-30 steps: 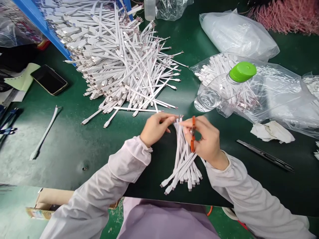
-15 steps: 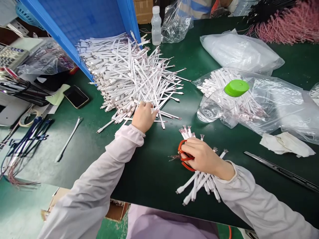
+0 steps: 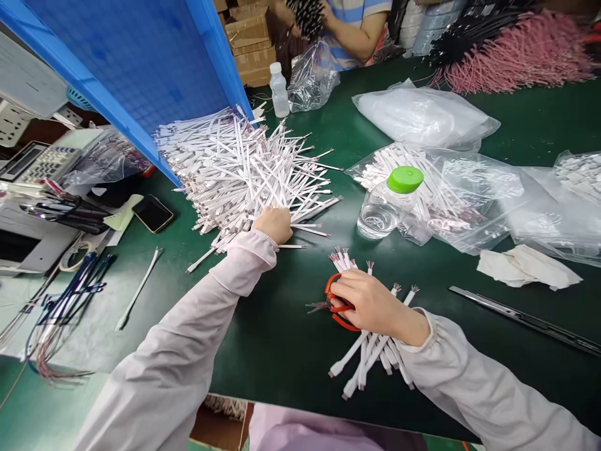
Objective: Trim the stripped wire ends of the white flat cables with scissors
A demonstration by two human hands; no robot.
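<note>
My left hand (image 3: 273, 224) is at the near edge of a heap of short white cables (image 3: 244, 169). Its fingers are curled in among the cables; the fingertips are hidden, so what they pinch cannot be made out. My right hand (image 3: 370, 304) is closed round small red-handled scissors (image 3: 321, 306), whose blades point left and stand slightly apart. Beneath this hand lies a loose bunch of white cables (image 3: 370, 357), with bare pinkish wire ends on the far side and plugs on the near side.
A blue bin (image 3: 141, 62) lies tipped behind the heap. A green-capped bottle (image 3: 382, 213) stands by bagged cables (image 3: 451, 207). A cutter knife (image 3: 521, 319) and crumpled tissue (image 3: 526, 266) lie right. A phone (image 3: 153, 213) and single cable (image 3: 138, 288) lie left. Another person's arm (image 3: 350, 37) shows behind.
The camera view has tilted up, bringing another person into sight at the back. My left hand has pushed slightly deeper into the heap. My right hand still holds the scissors over the bunch.
</note>
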